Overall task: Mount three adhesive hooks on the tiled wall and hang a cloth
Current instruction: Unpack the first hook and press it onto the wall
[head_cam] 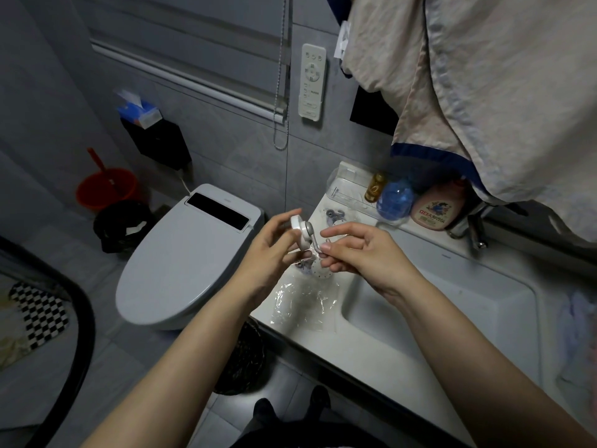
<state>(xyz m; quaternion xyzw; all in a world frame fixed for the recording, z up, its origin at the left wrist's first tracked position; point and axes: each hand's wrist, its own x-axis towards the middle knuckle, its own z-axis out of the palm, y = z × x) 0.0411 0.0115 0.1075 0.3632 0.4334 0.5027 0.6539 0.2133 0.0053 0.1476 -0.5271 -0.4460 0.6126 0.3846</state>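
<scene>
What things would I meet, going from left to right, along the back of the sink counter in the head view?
Clear plastic tray → amber bottle → blue bottle → pink bottle → tap.

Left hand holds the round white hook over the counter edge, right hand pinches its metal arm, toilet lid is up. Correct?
Not quite. The toilet lid is down, closed, as the head view shows. The rest holds: left hand holds the round white hook over the counter edge; right hand pinches its metal arm.
</scene>
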